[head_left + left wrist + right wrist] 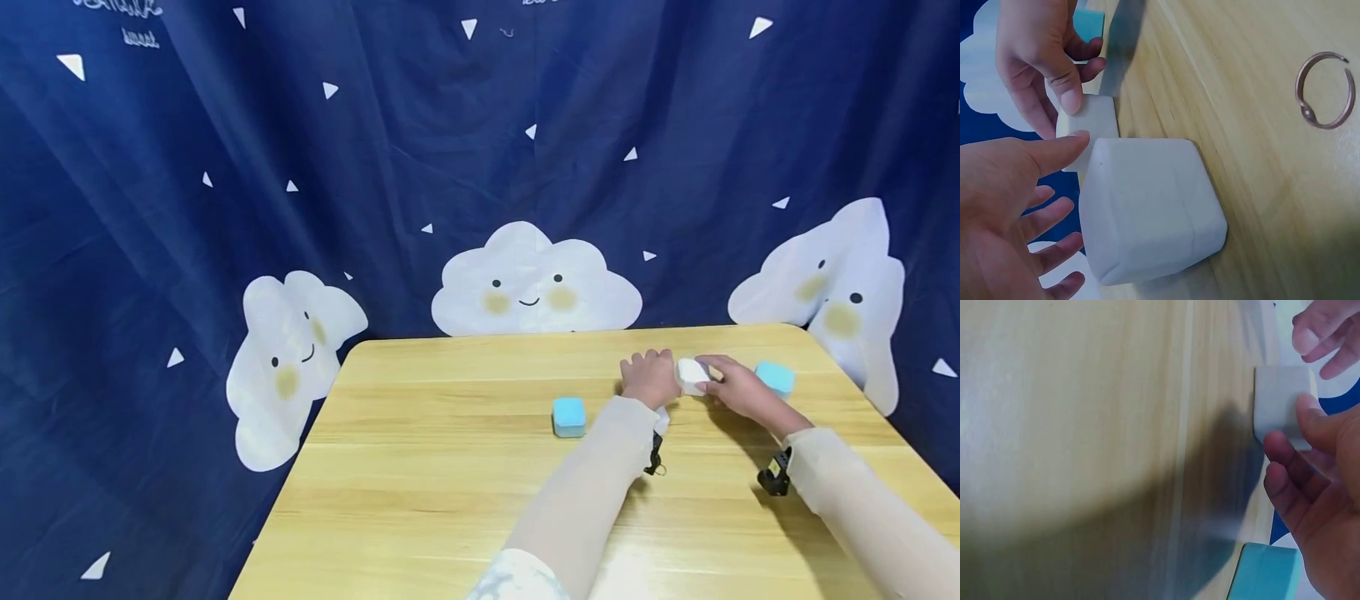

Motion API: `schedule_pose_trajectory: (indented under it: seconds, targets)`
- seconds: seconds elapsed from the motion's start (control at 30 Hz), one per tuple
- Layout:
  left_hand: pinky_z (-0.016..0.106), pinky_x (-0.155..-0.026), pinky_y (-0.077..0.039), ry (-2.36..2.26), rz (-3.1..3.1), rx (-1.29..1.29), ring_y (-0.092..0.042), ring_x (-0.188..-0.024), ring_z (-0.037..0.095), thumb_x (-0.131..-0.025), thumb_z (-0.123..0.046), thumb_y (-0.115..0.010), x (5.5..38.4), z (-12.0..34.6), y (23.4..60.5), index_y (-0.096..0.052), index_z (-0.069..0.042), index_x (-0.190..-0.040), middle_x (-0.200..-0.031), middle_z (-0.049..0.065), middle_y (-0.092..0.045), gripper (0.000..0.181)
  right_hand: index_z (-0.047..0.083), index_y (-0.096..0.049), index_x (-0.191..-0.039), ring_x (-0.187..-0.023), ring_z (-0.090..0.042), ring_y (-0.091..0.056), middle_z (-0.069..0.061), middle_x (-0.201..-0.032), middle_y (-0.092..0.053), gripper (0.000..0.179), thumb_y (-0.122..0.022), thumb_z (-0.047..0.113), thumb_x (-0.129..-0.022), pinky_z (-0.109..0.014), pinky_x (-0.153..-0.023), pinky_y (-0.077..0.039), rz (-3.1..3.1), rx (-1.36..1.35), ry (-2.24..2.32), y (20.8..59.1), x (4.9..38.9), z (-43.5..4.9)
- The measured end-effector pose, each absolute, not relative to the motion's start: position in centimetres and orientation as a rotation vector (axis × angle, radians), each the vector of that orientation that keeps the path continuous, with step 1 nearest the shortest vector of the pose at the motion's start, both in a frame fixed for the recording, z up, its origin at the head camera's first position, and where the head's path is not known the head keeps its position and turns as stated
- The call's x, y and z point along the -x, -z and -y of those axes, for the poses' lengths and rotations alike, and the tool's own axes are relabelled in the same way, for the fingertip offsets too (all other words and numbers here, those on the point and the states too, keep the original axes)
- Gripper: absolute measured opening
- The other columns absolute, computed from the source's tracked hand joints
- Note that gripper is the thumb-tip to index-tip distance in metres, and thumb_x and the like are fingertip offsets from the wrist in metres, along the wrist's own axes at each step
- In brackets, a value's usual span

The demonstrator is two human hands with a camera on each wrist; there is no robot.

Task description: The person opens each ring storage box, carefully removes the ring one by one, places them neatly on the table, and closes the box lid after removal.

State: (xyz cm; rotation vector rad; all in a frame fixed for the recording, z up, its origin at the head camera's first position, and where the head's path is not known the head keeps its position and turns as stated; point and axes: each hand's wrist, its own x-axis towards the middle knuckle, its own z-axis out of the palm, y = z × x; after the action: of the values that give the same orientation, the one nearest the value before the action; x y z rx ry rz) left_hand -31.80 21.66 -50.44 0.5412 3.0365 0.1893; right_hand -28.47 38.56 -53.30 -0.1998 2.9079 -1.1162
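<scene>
In the head view my right hand (pixel 741 392) pinches a white rounded block (pixel 690 375) near the far side of the table, thumb and fingers on its right part. My left hand (pixel 651 379) is just left of that block, with fingers loosely spread. In the left wrist view the left thumb reaches the edge of the white block (pixel 1099 119), and the other fingers hold nothing. A second white block (pixel 1154 212) stands close by the left palm; in the head view the left forearm partly hides it. The right wrist view shows the right thumb (pixel 1313 422) against the pinched block.
A light blue block (pixel 569 417) sits left of the left forearm. Another blue block (pixel 776 379) lies behind the right wrist. A small metal ring (pixel 1325 90) shows by the left wrist. A dark blue curtain (pixel 480 167) with clouds hangs behind the wooden table (pixel 420 467).
</scene>
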Motion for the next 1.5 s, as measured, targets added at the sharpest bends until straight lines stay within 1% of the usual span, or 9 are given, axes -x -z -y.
schedule_pose_trajectory:
  seconds: [0.17,0.33,0.67,0.9,1.03,1.1,1.2,1.3,1.5]
  targets:
    - [0.04,-0.094,-0.033,-0.144,-3.026,-0.516,-0.048,-0.106,0.013,-0.071,-0.061,-0.073,31.4,-22.0,50.7,-0.056,-0.039,-0.118,-0.109,-0.018,-0.058,0.055,-0.008,-0.038,-0.138,-0.058,-0.018,-0.057,-0.034,-0.128,-0.04,0.053,-0.059,0.001,-0.091,-0.029,-0.051,-0.049,-2.844,0.286,1.202,53.5,27.9,-39.0]
    - [0.04,-0.092,-0.033,-0.117,-3.053,-0.556,-0.048,-0.102,0.011,-0.07,-0.061,-0.074,31.0,-22.1,50.3,-0.06,-0.038,-0.112,-0.103,-0.018,-0.061,0.05,-0.005,-0.04,-0.138,-0.058,-0.019,-0.055,-0.025,-0.106,-0.052,0.05,-0.059,0.001,-0.092,-0.029,-0.051,-0.047,-2.776,0.312,1.235,53.3,27.8,-39.0]
    - [0.038,-0.089,-0.032,-0.061,-3.075,-0.561,-0.047,-0.099,0.01,-0.071,-0.062,-0.072,30.6,-22.7,50.5,-0.063,-0.04,-0.103,-0.097,-0.017,-0.061,0.04,-0.004,-0.036,-0.142,-0.06,-0.019,-0.054,-0.016,-0.092,-0.055,0.054,-0.058,0.003,-0.093,-0.03,-0.052,-0.046,-2.713,0.304,1.229,52.9,27.5,-39.1]
    - [0.04,-0.095,-0.029,-0.102,-3.064,-0.638,-0.045,-0.1,0.011,-0.07,-0.056,-0.076,30.3,-22.5,50.5,-0.063,-0.037,-0.095,-0.093,-0.016,-0.06,0.034,-0.003,-0.039,-0.14,-0.057,-0.018,-0.054,-0.012,-0.077,-0.058,0.053,-0.059,0.002,-0.091,-0.028,-0.049,-0.045,-2.744,0.346,1.212,52.8,26.6,-39.3]
    - [0.041,-0.097,-0.028,-0.094,-3.039,-0.688,-0.044,-0.101,0.011,-0.07,-0.055,-0.077,29.8,-22.3,50.3,-0.063,-0.037,-0.093,-0.092,-0.016,-0.06,0.031,-0.001,-0.042,-0.14,-0.057,-0.017,-0.054,-0.011,-0.08,-0.058,0.052,-0.06,0.004,-0.091,-0.027,-0.049,-0.044,-2.799,0.36,1.161,53.0,25.9,-39.3]
    - [0.042,-0.098,-0.028,-0.082,-3.025,-0.708,-0.044,-0.101,0.011,-0.071,-0.054,-0.077,29.6,-22.2,50.2,-0.064,-0.038,-0.093,-0.093,-0.016,-0.06,0.03,0.0,-0.043,-0.14,-0.056,-0.017,-0.054,-0.015,-0.085,-0.058,0.053,-0.06,0.002,-0.09,-0.027,-0.048,-0.044,-2.805,0.365,1.174,53.1,25.5,-39.2]
    - [0.041,-0.098,-0.027,-0.052,-3.003,-0.727,-0.044,-0.1,0.011,-0.071,-0.054,-0.076,29.2,-22.3,50.2,-0.064,-0.04,-0.094,-0.094,-0.017,-0.06,0.03,-0.003,-0.043,-0.138,-0.055,-0.018,-0.054,-0.023,-0.103,-0.057,0.052,-0.061,0.001,-0.089,-0.028,-0.048,-0.045,-2.806,0.399,1.229,53.3,24.9,-39.2]
    - [0.04,-0.097,-0.026,-0.011,-2.984,-0.747,-0.043,-0.099,0.01,-0.072,-0.055,-0.076,28.8,-22.6,50.3,-0.063,-0.041,-0.097,-0.095,-0.018,-0.06,0.031,-0.006,-0.042,-0.137,-0.054,-0.018,-0.054,-0.028,-0.121,-0.048,0.052,-0.061,0.0,-0.089,-0.029,-0.049,-0.046,-2.784,0.417,1.286,53.4,24.2,-39.2]
    - [0.038,-0.094,-0.025,0.057,-2.972,-0.785,-0.041,-0.096,0.01,-0.071,-0.058,-0.075,28.0,-22.8,50.2,-0.063,-0.043,-0.098,-0.095,-0.019,-0.059,0.033,-0.005,-0.042,-0.137,-0.055,-0.02,-0.053,-0.023,-0.123,-0.044,0.05,-0.06,0.003,-0.091,-0.03,-0.049,-0.046,-2.768,0.398,1.343,53.6,23.1,-39.2]
